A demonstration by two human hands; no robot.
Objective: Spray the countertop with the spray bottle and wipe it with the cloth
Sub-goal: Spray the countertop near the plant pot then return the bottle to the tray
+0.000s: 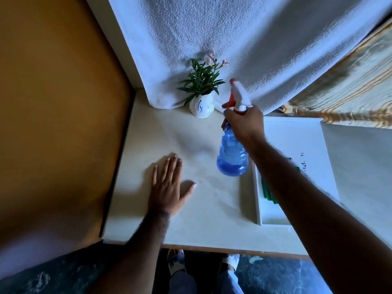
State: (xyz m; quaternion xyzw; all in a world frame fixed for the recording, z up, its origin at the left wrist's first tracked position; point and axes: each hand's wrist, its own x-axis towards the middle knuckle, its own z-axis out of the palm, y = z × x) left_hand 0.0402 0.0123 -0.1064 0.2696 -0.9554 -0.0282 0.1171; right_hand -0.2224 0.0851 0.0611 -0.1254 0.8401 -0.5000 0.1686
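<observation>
A blue spray bottle with a white and red trigger head hangs above the cream countertop, its nozzle pointing away toward the back. My right hand is shut around its neck. My left hand lies flat on the countertop with fingers spread, holding nothing. A green cloth lies in a white tray on the right, mostly hidden behind my right forearm.
A small white vase with a green plant stands at the back of the countertop. A white towel hangs behind it. A brown wall borders the left edge, and a striped curtain hangs at the right.
</observation>
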